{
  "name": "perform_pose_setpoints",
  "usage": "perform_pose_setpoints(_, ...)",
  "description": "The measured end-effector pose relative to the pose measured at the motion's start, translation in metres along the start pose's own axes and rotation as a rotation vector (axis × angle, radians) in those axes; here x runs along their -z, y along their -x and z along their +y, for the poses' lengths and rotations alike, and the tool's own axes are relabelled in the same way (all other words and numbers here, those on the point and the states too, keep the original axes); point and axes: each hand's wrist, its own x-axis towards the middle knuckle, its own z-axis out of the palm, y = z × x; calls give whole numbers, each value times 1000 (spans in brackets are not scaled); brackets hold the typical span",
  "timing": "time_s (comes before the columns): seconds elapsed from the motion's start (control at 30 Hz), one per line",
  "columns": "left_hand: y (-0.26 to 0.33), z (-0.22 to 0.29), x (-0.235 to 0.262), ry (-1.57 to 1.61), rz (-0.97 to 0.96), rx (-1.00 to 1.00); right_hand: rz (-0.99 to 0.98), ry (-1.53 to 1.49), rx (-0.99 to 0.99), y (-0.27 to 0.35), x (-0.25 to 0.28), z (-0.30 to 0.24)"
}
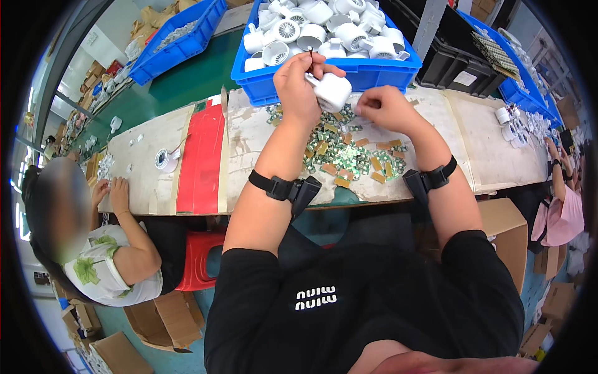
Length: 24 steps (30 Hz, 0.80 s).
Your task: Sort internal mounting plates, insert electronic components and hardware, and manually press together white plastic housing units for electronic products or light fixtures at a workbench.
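Observation:
My left hand [295,87] is raised over the table, its fingers closed round a white plastic fan housing [334,92]. A short dark wire [311,55] stands up by the fingertips. Just right of the housing, my right hand [387,108] hangs with thumb and fingers pinched together; whatever may be between them is too small to make out. Below both hands, a loose pile of small green circuit boards [349,153] is spread over the table, with yellowish-brown pieces [377,163] among them.
Ahead stands a blue bin [261,89] heaped with white fan housings [314,36]. A black crate [458,78] is to its right. Red tape [202,159] crosses the worktable [249,140] on the left. A co-worker's hands [118,194] work at far left; another person [564,215] sits far right.

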Motion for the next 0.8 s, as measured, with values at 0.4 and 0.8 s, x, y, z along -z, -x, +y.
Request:
perform_pose_setpoints(0.4,5,-9,-15,-324,61,-43,69,120,123,9,5,-1)
perform_pose_setpoints(0.8,18,-20,-24,-640,-100,-67,454,-500,564,3,21,-5)
